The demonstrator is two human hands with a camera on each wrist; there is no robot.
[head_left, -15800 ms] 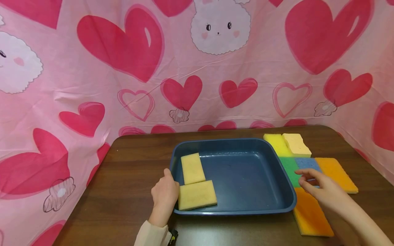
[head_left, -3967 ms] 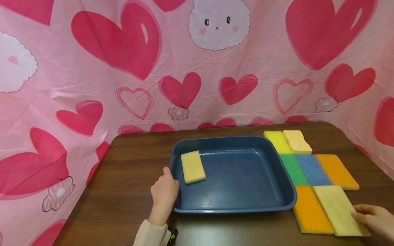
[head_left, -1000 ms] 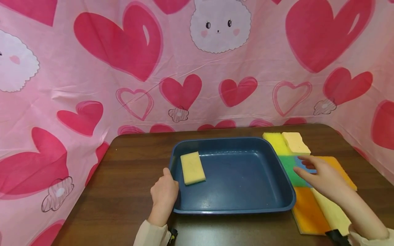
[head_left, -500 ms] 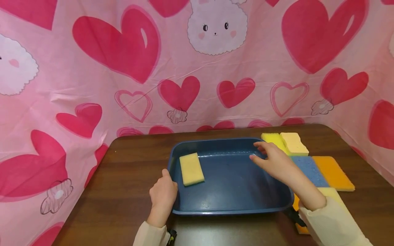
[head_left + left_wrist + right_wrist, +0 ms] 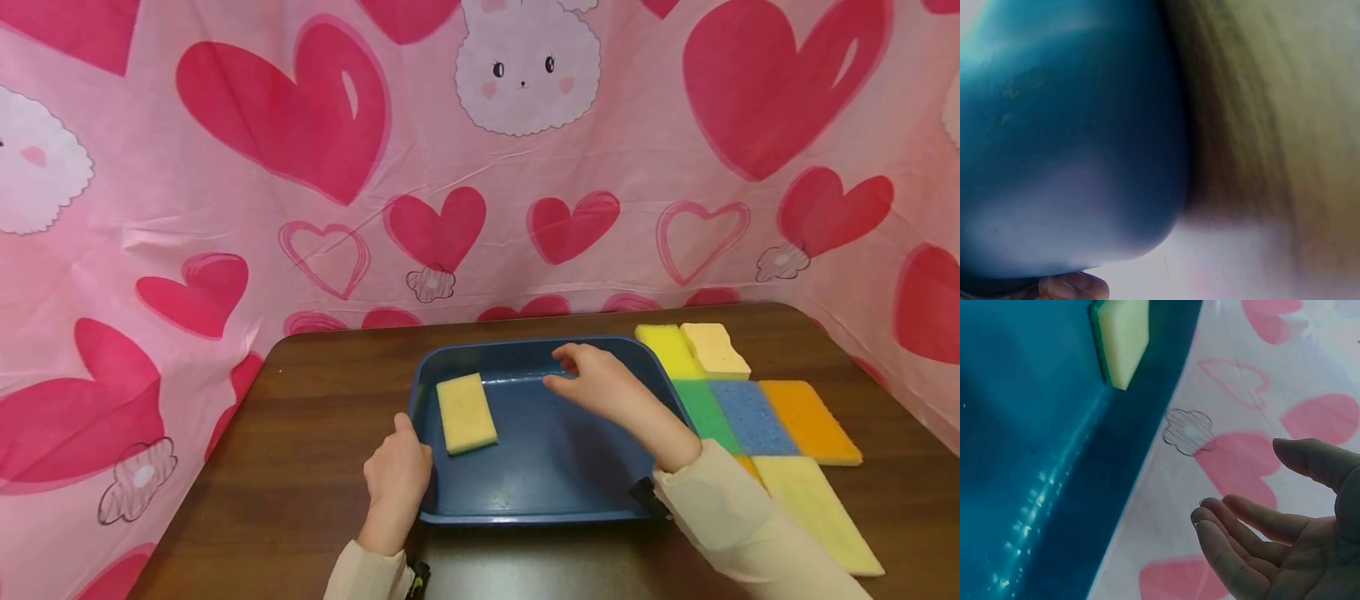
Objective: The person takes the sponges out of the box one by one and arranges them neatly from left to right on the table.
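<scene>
One pale yellow sponge (image 5: pixel 467 413) with a green underside lies at the left inside a dark blue rectangular tray (image 5: pixel 525 518). My left hand (image 5: pixel 397 467) grips the tray's left rim; in the left wrist view, fingertips (image 5: pixel 1072 286) show at its edge. Above the tray, my right hand (image 5: pixel 600 385) reaches toward the sponge without touching it. Its fingers are relaxed and apart from the thumb, and hold nothing, as the right wrist view also shows in the hand (image 5: pixel 1272 540). The sponge (image 5: pixel 1124 340) appears there beyond the fingers.
Right of the tray, sponges and pads lie side by side: yellow (image 5: pixel 667 350), cream (image 5: pixel 716 348), green (image 5: pixel 707 412), blue (image 5: pixel 752 417), orange (image 5: pixel 810 421) and pale yellow (image 5: pixel 817 508). Another orange one is mostly covered by my sleeve. A pink heart-print cloth (image 5: pixel 450 150) hangs behind the table.
One of two sponges in the tray has been moved out to the table at right, beside the front orange one. My empty right hand has since swung left over the tray; my left stays put.
</scene>
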